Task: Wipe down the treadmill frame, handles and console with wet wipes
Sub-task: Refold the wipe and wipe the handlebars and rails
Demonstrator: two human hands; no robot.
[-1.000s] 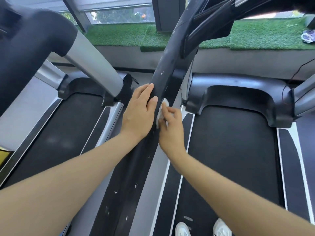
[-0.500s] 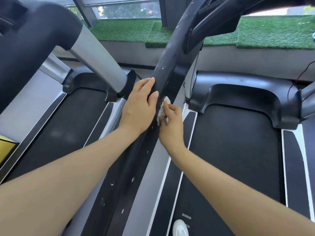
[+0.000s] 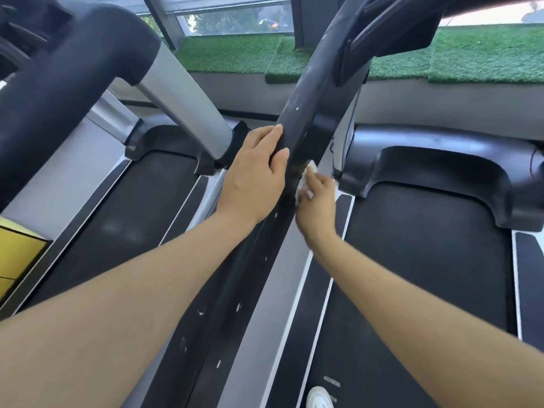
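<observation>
between two treadmills, a person's right hand (image 3: pixel 316 201) pinches a crumpled white wet wipe (image 3: pixel 306 179) against the right flank of a long black handrail (image 3: pixel 250 290), while the left hand (image 3: pixel 254 175) lies flat with straight fingers on the rail's left flank, just across from it. the rail's long axis runs from the lower left of the view, near the person, up and away toward the console arm (image 3: pixel 382 28) at the top. the wipe sits about midway along that line, touching the rail just below the point where the dark bracket (image 3: pixel 323 125) meets it. pale flecks dot the rail's near stretch (image 3: pixel 201 312), and a few show above the hands too. judged from this, the coming stroke must follow the rail's length, either back toward the body over the flecked part or onward up toward the console; the right hand, already on the wipe, is the one placed to make it, with the left steadying. green artificial turf (image 3: pixel 471 51) lines the sill beyond.
</observation>
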